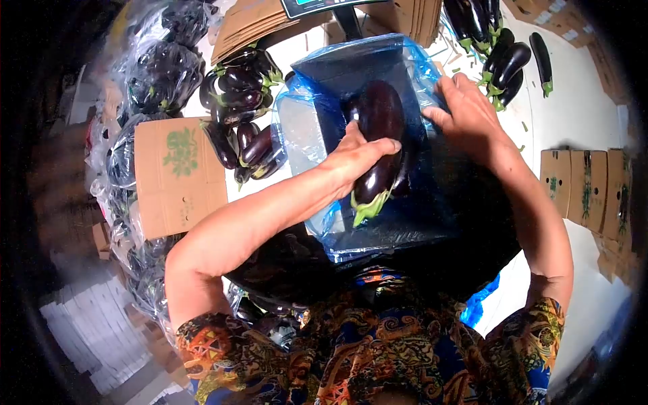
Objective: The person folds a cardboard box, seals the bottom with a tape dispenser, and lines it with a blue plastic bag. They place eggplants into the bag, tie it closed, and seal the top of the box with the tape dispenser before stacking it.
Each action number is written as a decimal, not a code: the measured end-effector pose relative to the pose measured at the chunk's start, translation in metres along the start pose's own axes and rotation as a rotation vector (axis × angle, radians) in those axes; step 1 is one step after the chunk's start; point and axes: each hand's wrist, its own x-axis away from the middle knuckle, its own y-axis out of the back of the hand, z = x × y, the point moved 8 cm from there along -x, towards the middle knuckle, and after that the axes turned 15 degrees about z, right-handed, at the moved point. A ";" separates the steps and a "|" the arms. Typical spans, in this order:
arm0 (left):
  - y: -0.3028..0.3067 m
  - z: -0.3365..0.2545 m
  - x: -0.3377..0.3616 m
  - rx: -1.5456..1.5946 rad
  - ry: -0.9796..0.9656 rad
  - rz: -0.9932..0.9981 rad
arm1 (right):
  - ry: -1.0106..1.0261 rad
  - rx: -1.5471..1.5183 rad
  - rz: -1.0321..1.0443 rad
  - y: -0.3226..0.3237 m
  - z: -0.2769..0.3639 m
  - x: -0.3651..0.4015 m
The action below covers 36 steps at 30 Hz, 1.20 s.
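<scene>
My left hand (364, 150) is closed around a dark purple eggplant (379, 111) with a green cap. Its thumb crosses the glossy skin, while most of the fingers are hidden. At least one more eggplant (403, 177) shows partly behind it, inside a box lined with a thin blue plastic bag (385, 44). My right hand (467, 116) rests at the bag's right rim, with thumb and fingers apart. The liner spreads over the box walls and is crumpled along its left side.
Piled eggplants (246, 94) lie left of the box, and more eggplants (503, 64) lie at the upper right. A cardboard box (181, 179) stands at left beside bagged eggplants (162, 74). Folded cartons (250, 27) and a scale display (317, 5) are at the back. Boxes (586, 192) stand at right.
</scene>
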 end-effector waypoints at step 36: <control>0.020 0.105 -0.086 0.013 -0.180 -0.381 | -0.037 -0.077 0.225 -0.049 -0.016 -0.052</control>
